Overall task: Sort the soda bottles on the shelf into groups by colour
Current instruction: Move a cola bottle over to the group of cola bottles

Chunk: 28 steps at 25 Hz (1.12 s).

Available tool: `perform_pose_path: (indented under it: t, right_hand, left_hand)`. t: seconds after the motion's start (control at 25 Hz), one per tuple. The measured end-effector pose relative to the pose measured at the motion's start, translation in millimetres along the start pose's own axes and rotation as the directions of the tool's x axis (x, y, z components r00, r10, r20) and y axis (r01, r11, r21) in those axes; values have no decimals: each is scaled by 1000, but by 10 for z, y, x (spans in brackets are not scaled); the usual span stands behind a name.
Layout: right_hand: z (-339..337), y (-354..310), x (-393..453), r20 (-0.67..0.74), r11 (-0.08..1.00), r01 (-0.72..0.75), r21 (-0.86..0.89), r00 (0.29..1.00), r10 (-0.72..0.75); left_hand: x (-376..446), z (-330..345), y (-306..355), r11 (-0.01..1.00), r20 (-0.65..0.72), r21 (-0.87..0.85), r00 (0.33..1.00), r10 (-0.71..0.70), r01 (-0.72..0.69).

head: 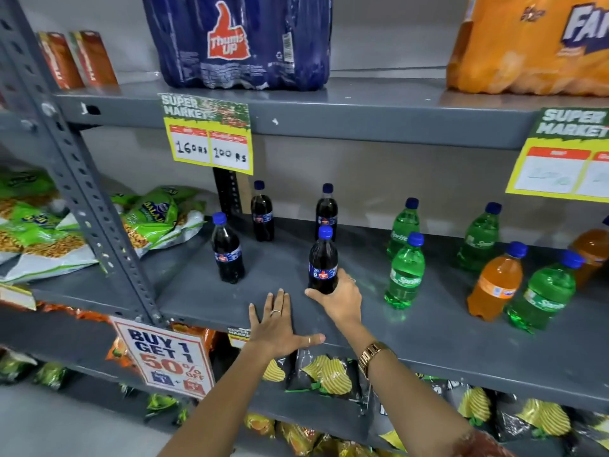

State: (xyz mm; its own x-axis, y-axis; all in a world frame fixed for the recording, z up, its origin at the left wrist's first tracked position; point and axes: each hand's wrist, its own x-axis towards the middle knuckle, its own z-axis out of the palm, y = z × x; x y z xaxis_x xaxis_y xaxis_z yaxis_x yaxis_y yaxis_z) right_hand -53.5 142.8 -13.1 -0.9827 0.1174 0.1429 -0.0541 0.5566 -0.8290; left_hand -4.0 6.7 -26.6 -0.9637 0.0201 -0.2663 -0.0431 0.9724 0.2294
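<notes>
On the grey shelf (428, 331) stand several soda bottles with blue caps. My right hand (339, 296) grips the base of a dark cola bottle (323, 258) standing near the front. Three more dark cola bottles stand to the left and behind: one at front left (227, 250), one at the back (262, 214) and one behind the held bottle (327, 211). Green bottles (404, 273) (479, 240) (543, 293) and orange bottles (497, 283) (591, 252) are mixed on the right. My left hand (276, 323) lies flat on the shelf's front edge, fingers spread, holding nothing.
Green snack bags (155, 219) lie at the left of the shelf beside the slotted upright post (99, 225). Shrink-wrapped multipacks, blue (240, 41) and orange (527, 44), sit on the shelf above. Price tags (209, 136) hang from its edge. Chip bags (326, 374) fill the lower shelf.
</notes>
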Motion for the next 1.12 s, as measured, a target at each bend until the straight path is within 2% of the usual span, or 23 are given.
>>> perform_pose_path:
  t: [0.36,0.48,0.6,0.72,0.84,0.96,1.12]
  right_hand:
    - [158,-44,175,31,1000,5,24,999,-6]
    - [130,-22,148,62,997,-10,78,998,5]
    - [62,64,64,27,987,-23,157,999,19]
    - [-78,210,-23,-77,982,-12,191,997,27]
    - [-341,359,-131,-249,987,2,161,968,39]
    - [-687,517,-240,-467,992,28,120,884,32]
    - [-1160,719,-282,-626,993,39,107,779,37]
  left_hand:
    - [42,16,-34,1000,-15,13,1000,3,-3]
    - [52,37,-39,1000,-35,3,999,5,-5]
    - [45,72,-55,1000,-92,-23,996,8,-10]
    - [32,119,-48,999,-217,-41,976,7,-16]
    - [-21,195,83,995,-331,-69,942,51,-78]
    - [-89,260,376,987,-343,-49,931,126,-152]
    - [-115,317,795,984,-312,-28,937,160,-177]
